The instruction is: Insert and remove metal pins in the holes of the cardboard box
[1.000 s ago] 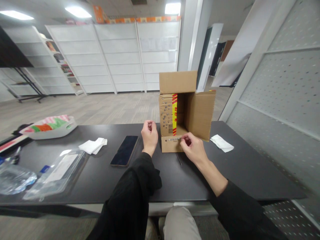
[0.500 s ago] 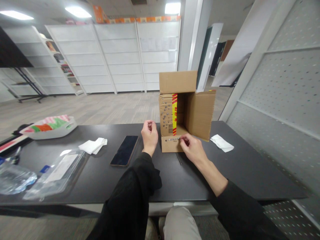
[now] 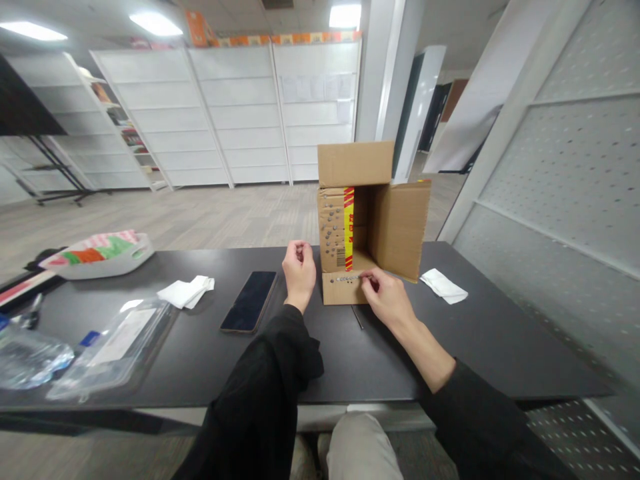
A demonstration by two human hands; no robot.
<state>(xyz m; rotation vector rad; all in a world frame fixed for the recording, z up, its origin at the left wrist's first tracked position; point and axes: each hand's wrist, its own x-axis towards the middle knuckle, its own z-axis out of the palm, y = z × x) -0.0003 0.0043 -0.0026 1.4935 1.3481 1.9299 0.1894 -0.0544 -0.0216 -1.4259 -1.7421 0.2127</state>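
A cardboard box (image 3: 400, 227) stands on its side with its opening toward me and its flaps spread. Its lower flap (image 3: 334, 293) lies toward me and carries a row of small grey screw heads (image 3: 345, 279). More grey heads dot the left flap (image 3: 327, 260), which has red and yellow tape. My right hand (image 3: 387, 297) pinches at the right end of the row, and whatever is between its fingertips is too small to name. Left of the box, my left hand (image 3: 300, 270) is raised with its fingers curled closed, hiding anything inside. A thin metal rod (image 3: 357, 317) lies below the lower flap.
On the dark table (image 3: 310, 360) a phone (image 3: 249, 301) lies left of my left hand. Farther left are folded tissues (image 3: 187, 292), a clear plastic case (image 3: 117, 347), a water bottle (image 3: 30, 357) and a white basket (image 3: 95, 268). Another tissue (image 3: 444, 287) lies right of the box.
Almost nothing differs. The box has shifted very slightly to the left in view; both hands keep their places and their closed fingers.
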